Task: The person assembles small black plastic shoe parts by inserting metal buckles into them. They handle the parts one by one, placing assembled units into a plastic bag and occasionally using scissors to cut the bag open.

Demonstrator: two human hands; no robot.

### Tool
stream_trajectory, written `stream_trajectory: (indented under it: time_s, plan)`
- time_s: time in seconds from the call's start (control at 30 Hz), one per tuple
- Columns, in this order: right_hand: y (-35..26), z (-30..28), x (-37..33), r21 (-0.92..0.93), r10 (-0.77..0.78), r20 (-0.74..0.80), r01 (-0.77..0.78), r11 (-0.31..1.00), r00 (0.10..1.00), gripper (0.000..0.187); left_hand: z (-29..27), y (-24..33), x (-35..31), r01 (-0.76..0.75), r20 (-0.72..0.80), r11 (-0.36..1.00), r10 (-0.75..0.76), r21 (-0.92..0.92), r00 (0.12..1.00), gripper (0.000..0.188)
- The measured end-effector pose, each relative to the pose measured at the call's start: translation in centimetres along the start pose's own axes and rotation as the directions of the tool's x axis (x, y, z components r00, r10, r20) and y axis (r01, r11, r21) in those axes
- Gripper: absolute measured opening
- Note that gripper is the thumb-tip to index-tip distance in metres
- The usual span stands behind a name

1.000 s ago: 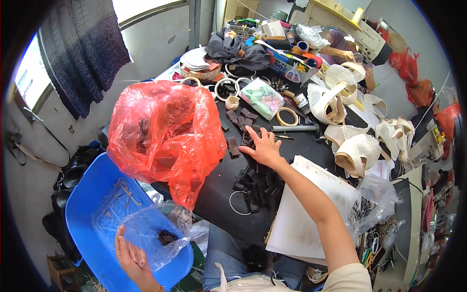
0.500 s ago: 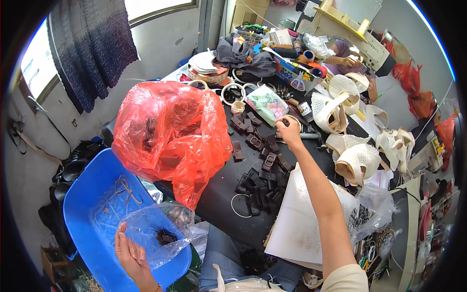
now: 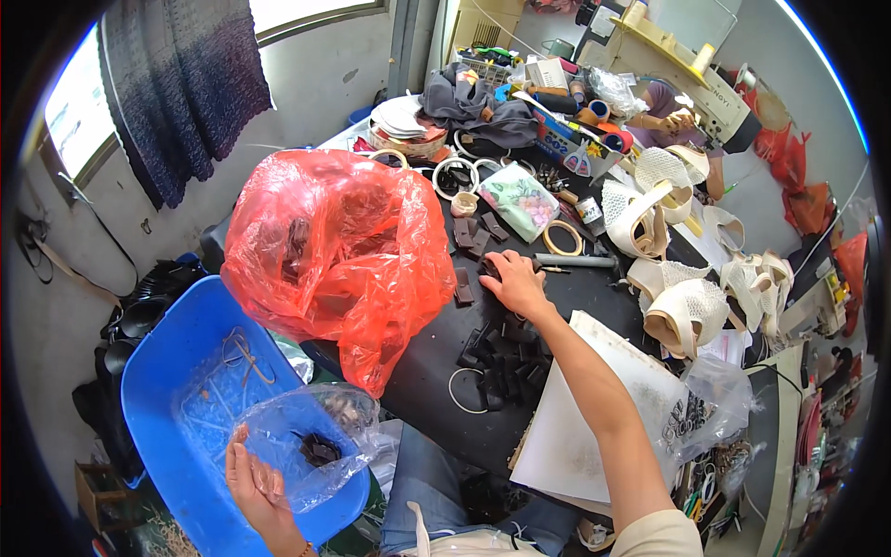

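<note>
At the lower left, my left hand [image 3: 255, 483] grips the edge of a clear plastic bag [image 3: 288, 418] above the blue tub. A few dark brown pieces [image 3: 320, 449] show inside the bag. My right hand [image 3: 518, 283] is on the black tabletop, its fingers curled over dark brown strap-like pieces [image 3: 489, 269]; how many are under it is hidden. Nearer to me lies a heap of similar dark pieces [image 3: 506, 362], and single flat ones [image 3: 463, 287] lie to the left of the hand. A tan ring [image 3: 562, 238] rests just beyond it.
A large red plastic bag [image 3: 339, 251] stands on the table's left side, over the blue tub [image 3: 153, 371]. White boards [image 3: 594, 408] lie at the near right. White mesh shoe uppers [image 3: 687, 311] line the right. Across the table, another person's hand [image 3: 682, 121] works at a sewing machine [image 3: 710, 97].
My right hand has come nearer and to the left, from the tan ring down onto the dark brown pieces. The ring now lies uncovered. My left hand and its bag stay nearly still.
</note>
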State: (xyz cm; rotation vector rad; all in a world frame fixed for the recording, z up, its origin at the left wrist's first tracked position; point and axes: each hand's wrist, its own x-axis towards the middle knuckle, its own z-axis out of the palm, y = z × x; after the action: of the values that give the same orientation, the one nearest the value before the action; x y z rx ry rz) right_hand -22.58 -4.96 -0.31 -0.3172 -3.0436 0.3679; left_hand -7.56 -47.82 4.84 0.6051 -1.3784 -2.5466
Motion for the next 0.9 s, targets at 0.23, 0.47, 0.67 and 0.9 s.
stream_trajectory:
  time_s: [0.23, 0.47, 0.67, 0.9]
  plan:
    - [6.7, 0.3, 1.8, 0.053, -0.37, -0.278, 0.398, 0.916, 0.887, 0.04, 0.6, -0.5, 0.0, 0.004, 0.035, 1.0, -0.003, -0.024, 0.999, 0.028]
    - [7.9, -6.1, 2.0, 0.966, 0.47, -0.215, 0.118, 0.228, 0.856, 0.036, 0.0, 0.4, -0.4, 0.009, 0.03, 1.0, -0.009, -0.007, 1.0, 0.029]
    - [-9.4, -9.6, -7.3, 0.984, -0.517, -0.176, 0.147, -0.097, 0.838, 0.041, 0.2, 0.3, -1.0, -0.003, 0.038, 0.999, 0.002, 0.049, 0.999, 0.026]
    - [-24.5, 3.4, -15.6, 0.54, -0.83, -0.216, 0.771, 0.338, 0.514, 0.044, 1.2, 0.4, -1.7, -0.051, 0.045, 0.99, 0.045, 0.128, 0.998, 0.03]
